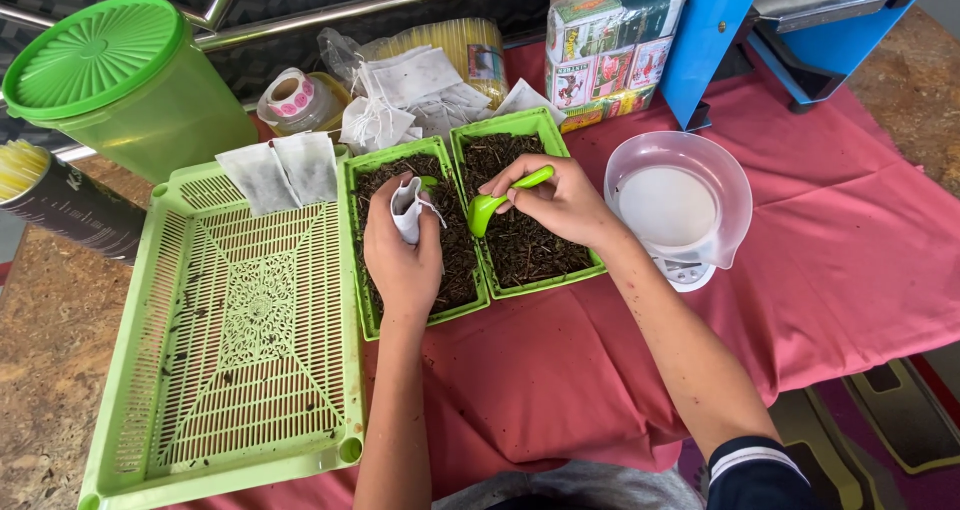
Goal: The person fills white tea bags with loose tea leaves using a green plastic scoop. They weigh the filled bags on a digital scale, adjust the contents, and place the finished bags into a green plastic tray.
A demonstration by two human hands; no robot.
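Note:
My left hand (400,255) holds a small white filter bag (408,205) open over the left green tray of dark loose tea (458,260). My right hand (560,202) grips a green plastic spoon (495,202), its bowl pointing down toward the bag, above the right green tray of tea (530,250). The two trays stand side by side on a red cloth (560,370).
A large green slotted tray (240,340) lies at the left with two filled white bags (285,170) on its far end. A clear bowl on a scale (680,210) stands at the right. Behind are a green lidded tub (120,80), spare bags (410,90), boxed packets (610,45) and a blue machine (760,20).

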